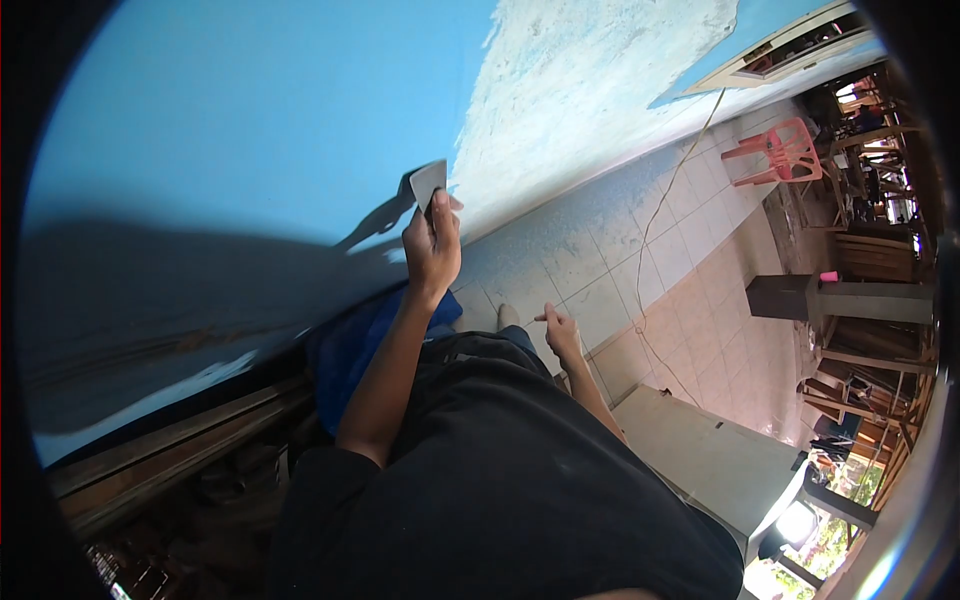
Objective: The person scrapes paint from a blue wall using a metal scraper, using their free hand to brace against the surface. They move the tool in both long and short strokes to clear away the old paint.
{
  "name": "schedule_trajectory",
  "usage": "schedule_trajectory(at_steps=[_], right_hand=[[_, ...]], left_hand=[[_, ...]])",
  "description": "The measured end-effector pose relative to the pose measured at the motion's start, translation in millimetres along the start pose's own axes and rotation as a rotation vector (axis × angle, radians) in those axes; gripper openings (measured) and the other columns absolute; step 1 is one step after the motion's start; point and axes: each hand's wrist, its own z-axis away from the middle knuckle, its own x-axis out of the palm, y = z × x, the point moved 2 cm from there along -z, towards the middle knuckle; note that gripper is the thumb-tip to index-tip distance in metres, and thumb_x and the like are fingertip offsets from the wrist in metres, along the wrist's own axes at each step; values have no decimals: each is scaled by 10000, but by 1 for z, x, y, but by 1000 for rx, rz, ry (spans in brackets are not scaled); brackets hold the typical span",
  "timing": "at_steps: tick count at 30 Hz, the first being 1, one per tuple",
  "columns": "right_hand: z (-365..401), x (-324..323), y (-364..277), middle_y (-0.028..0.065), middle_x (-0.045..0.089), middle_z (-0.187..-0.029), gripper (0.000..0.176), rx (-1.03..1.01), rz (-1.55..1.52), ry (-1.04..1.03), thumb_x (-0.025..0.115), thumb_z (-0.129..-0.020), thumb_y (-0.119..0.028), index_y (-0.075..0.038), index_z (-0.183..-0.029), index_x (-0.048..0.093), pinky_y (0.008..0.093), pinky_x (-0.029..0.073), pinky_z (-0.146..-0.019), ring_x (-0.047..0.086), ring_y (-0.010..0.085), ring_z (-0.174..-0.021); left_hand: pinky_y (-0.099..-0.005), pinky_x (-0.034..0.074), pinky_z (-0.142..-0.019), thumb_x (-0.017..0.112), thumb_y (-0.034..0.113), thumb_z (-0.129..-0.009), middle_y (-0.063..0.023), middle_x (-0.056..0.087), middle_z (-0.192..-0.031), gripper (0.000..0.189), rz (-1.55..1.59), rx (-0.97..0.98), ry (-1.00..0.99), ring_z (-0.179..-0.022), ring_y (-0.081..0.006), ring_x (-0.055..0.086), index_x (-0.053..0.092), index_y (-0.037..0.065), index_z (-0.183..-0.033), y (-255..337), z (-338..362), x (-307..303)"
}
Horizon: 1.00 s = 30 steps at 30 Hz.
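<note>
My left hand point(434, 245) is closed around a scraper point(429, 180) with a flat grey blade, thumb pressed along it. The blade is at the blue wall point(270, 110), close to the border of a rough whitish patch point(570, 90) where the blue is gone. A dark shadow of the hand and tool falls on the wall beside it. My right hand point(562, 332) hangs low over the tiled floor, nothing in it, with its fingers loosely bent and partly apart.
A pale cabinet-like box point(710, 455) stands by my right side. Across the tiles point(670, 260) runs a thin cord point(640, 290). Farther off are a pink plastic chair point(790, 150), a post point(870, 300) and stacked wood. Wooden boards point(190, 440) and blue material point(350, 350) lie along the left.
</note>
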Motion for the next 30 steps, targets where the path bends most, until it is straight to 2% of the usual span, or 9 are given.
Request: schedule_trajectory(at_steps=[4, 8, 14, 16, 17, 23, 25, 28, 30], right_hand=[[-6, 4, 25, 123, 671, -704, 486, -12, 67, 80, 542, -910, -481, -42, -920, 751, 338, 492, -653, 653, 203, -666], [-13, 6, 54, 143, 708, -772, 407, 106, 9, -9, 579, -883, -407, -46, -991, 732, 341, 504, -681, 679, 216, -714], [-18, 16, 130, 138, 717, -788, 399, 178, 97, -1, 583, -864, -362, -38, -1064, 704, 346, 524, -672, 684, 212, -698], [-16, 18, 159, 137, 720, -794, 394, 160, 146, -25, 581, -862, -348, -33, -1064, 703, 349, 533, -687, 691, 218, -706], [5, 9, 141, 143, 726, -829, 391, 199, 142, -41, 582, -861, -332, -25, -1072, 701, 357, 538, -744, 708, 231, -760], [-2, 9, 191, 138, 722, -848, 399, 200, 165, -95, 579, -878, -306, 15, -1095, 673, 335, 548, -673, 699, 208, -726], [6, 7, 173, 140, 715, -843, 402, 249, 59, -93, 576, -891, -296, 21, -1125, 653, 321, 549, -630, 689, 203, -697], [7, 4, 150, 148, 705, -849, 402, 275, -28, -96, 570, -908, -286, 22, -1160, 631, 315, 553, -590, 674, 202, -660], [7, 2, 141, 151, 700, -855, 403, 271, -41, -100, 570, -913, -288, 17, -1171, 624, 315, 550, -572, 663, 198, -637]], left_hand=[[-226, 273, -472, 456, 291, -1036, 49, 372, -572, 358, 6, 58, 6, -516, -28, 336, 541, 17, -821, 6, -3, -6], [-219, 265, -465, 458, 282, -1036, 55, 383, -579, 350, 53, 197, -24, -510, -19, 341, 531, 22, -812, 38, -12, 1], [-232, 237, -452, 459, 283, -1036, 55, 368, -573, 353, 72, -7, -18, -493, -13, 308, 525, 28, -802, -11, -2, -4], [-236, 227, -447, 453, 278, -1038, 53, 355, -561, 348, 66, 48, -25, -485, -16, 294, 526, 29, -806, 6, -4, 1], [-236, 227, -447, 452, 274, -1038, 54, 354, -560, 344, 67, 91, -37, -484, -18, 293, 526, 29, -808, 14, -8, 3], [-227, 247, -452, 458, 276, -1036, 49, 382, -559, 353, 70, 149, -7, -486, -21, 331, 532, 28, -795, 17, -10, 9], [-227, 255, -452, 466, 285, -1033, 48, 395, -560, 366, 40, 68, 19, -485, -21, 341, 536, 28, -781, -5, -5, 7], [-209, 265, -417, 474, 365, -1022, 62, 369, -552, 391, -27, 82, 21, -448, -25, 323, 523, 53, -791, 4, -9, 11], [-214, 292, -429, 480, 333, -1024, 46, 409, -554, 388, -18, 160, 15, -461, -27, 364, 532, 33, -782, 22, -14, 17]])
